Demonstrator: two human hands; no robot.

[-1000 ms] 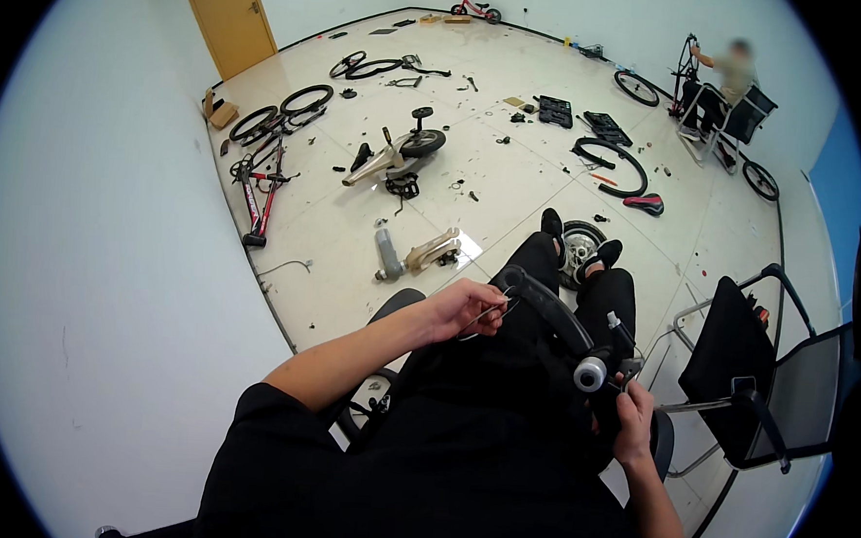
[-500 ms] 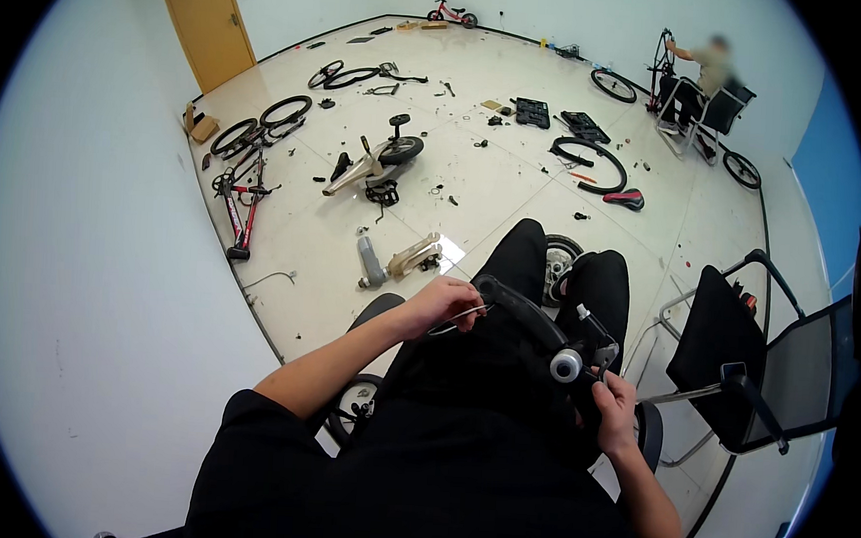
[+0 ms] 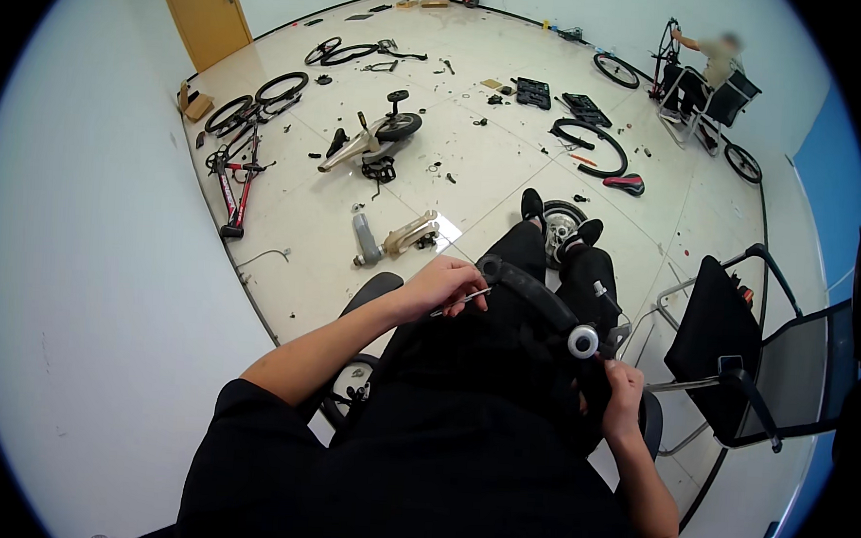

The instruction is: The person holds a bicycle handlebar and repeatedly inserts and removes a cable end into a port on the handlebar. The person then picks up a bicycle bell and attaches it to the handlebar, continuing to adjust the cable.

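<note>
A dark curved handlebar [image 3: 538, 296] lies across my thighs, with a round silver bell [image 3: 582, 341] near its right end. Beside the bell, a metal brake lever [image 3: 618, 337] and a small light cylinder [image 3: 600, 289] stick out. My left hand [image 3: 445, 287] is closed on a thin silvery rod [image 3: 466, 300], close to the bar's left end. It is too small to tell which tool or part this is. My right hand [image 3: 624, 394] pinches just beside the bell and lever; what sits between those fingertips is mostly hidden.
A small wheel [image 3: 562, 227] stands between my feet. Beyond lie a gold frame piece [image 3: 411, 234], an upturned small bike [image 3: 374, 144], a red bike frame [image 3: 240, 196], a red-black saddle [image 3: 625, 184] and open tool cases [image 3: 533, 92]. An office chair [image 3: 738, 353] is on my right; another person [image 3: 715, 74] sits far right.
The bell end of the handlebar has shifted slightly up and right. My right hand has moved along with it, and the rod in my left hand has tilted. My feet now show around the wheel.
</note>
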